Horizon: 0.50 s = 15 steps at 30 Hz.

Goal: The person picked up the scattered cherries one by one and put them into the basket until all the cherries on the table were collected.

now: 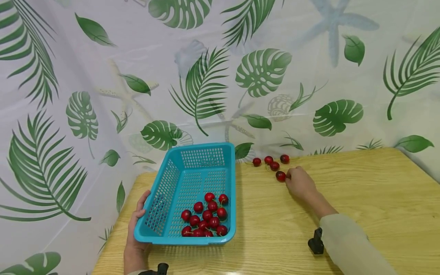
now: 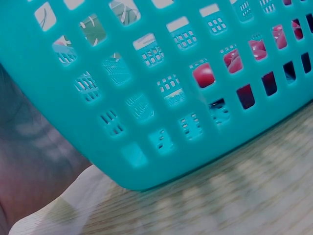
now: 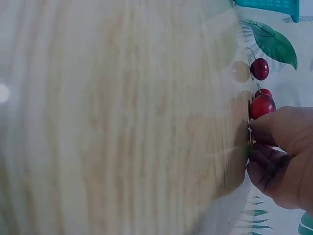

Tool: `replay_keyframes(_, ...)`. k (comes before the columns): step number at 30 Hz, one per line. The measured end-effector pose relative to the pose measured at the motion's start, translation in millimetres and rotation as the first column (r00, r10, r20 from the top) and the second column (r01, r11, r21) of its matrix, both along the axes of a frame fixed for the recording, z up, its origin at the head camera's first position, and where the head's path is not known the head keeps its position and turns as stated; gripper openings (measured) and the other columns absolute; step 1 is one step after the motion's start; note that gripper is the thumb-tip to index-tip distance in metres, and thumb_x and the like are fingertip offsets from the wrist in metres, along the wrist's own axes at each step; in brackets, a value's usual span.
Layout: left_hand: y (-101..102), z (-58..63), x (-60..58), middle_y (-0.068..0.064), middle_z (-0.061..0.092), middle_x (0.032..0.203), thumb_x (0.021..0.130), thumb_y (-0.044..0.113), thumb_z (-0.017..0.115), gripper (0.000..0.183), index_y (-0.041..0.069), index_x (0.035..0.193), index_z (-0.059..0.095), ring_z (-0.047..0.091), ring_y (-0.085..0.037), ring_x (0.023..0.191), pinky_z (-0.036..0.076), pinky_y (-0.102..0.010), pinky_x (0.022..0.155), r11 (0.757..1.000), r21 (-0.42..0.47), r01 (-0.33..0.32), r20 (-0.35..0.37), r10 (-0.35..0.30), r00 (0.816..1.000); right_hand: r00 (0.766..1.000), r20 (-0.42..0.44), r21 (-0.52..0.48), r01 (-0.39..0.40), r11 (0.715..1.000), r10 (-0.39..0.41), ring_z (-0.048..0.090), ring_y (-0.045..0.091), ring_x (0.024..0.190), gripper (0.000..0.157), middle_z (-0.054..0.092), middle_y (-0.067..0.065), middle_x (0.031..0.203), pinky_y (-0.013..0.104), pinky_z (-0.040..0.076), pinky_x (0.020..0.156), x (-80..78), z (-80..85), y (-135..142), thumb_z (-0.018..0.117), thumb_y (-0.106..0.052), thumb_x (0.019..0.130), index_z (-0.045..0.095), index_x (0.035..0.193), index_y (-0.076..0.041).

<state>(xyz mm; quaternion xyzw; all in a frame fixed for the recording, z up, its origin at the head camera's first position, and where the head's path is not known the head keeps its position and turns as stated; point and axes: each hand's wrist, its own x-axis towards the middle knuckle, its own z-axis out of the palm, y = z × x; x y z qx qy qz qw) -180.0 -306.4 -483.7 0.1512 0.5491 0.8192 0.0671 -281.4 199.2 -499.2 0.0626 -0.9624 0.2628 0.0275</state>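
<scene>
A blue plastic basket [image 1: 192, 242] with perforated walls stands on the left part of the table, several red cherries [image 1: 207, 215] gathered in its near right corner. My left hand [image 1: 135, 233] holds the basket's left side, fingers at the rim; in the left wrist view part of the hand [image 2: 36, 161] shows beside the perforated wall. Right of the basket, my right hand [image 1: 301, 184] pinches at a dark red cherry [image 1: 280, 176] low over the table. In the right wrist view, thumb and fingers [image 3: 279, 134] come together beside a cherry [image 3: 262, 105], their contact partly hidden.
Several loose cherries [image 1: 269, 160] lie by the table's back edge, just beyond my right hand. The wood-grain table [image 1: 361, 191] meets a white cloth [image 1: 213, 38] printed with green leaves behind and on the left. A black wrist mount [image 1: 316, 241] sits by the right sleeve.
</scene>
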Motion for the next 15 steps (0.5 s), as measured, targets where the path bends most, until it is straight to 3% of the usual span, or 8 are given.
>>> replay_keyframes(6,1,0.7,0.6,0.012,0.04,0.149,0.101,0.012,0.007,0.061,0.041,0.15,0.031,0.043,-0.013,0.13,0.04,-0.031,0.1,1.0,-0.017,-0.01,0.001,0.01,1.0,1.0,0.008,0.067,0.014,0.998,-0.014,0.059,0.028,0.076,0.018,0.062,0.017,0.087,0.043,0.05,0.062,3.1,2.0,-1,0.051,-0.005,0.093,0.063,0.081,0.001)
replay_keyframes(11,1,0.8,0.4,0.011,0.039,0.148,0.101,0.013,0.007,0.061,0.041,0.15,0.03,0.043,-0.014,0.129,0.041,-0.031,0.099,0.998,-0.049,-0.025,0.002,0.026,1.0,0.999,0.041,0.153,0.001,0.988,-0.007,0.057,0.026,0.076,0.019,0.058,0.017,0.089,0.041,0.05,0.059,8.4,5.5,-3,0.049,-0.007,0.096,0.063,0.086,0.001)
replay_keyframes(15,1,0.7,0.0,0.012,0.039,0.148,0.101,0.013,0.008,0.061,0.041,0.15,0.03,0.043,-0.014,0.129,0.041,-0.031,0.099,0.998,-0.057,-0.033,0.001,0.033,0.999,0.999,0.051,0.142,-0.009,0.99,0.002,0.06,0.026,0.078,0.018,0.061,0.015,0.088,0.042,0.051,0.062,10.8,9.3,-6,0.05,-0.008,0.097,0.064,0.091,0.001)
